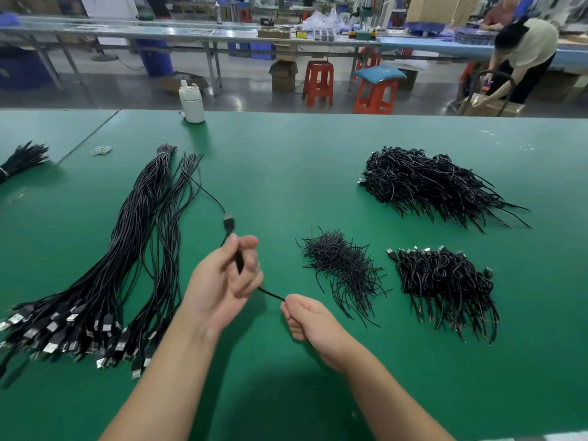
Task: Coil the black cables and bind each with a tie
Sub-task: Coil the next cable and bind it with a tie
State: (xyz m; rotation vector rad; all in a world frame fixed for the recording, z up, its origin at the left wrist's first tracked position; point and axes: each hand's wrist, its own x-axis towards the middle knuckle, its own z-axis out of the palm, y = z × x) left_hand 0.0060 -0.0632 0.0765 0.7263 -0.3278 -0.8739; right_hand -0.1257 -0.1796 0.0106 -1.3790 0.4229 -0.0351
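Observation:
My left hand point(227, 275) grips a coiled black cable point(239, 261) above the green table; its USB plug point(229, 223) sticks up past my fingers and its loose end trails back toward the uncoiled bundle. My right hand point(307, 316) is closed on the end of a black twist tie point(272, 294) that runs from the coil. A long bundle of straight black cables point(127, 249) with USB plugs lies to the left. A pile of loose ties point(342, 265) sits right of my hands. Two heaps of bound coils lie at the right, one near point(445, 281) and one far point(429, 183).
A white bottle point(192, 101) stands at the table's far edge. Rubber bands point(101, 150) and another cable bundle point(22, 159) lie far left. Beyond the table are red stools point(318, 82), workbenches and a person bending over a box point(521, 55).

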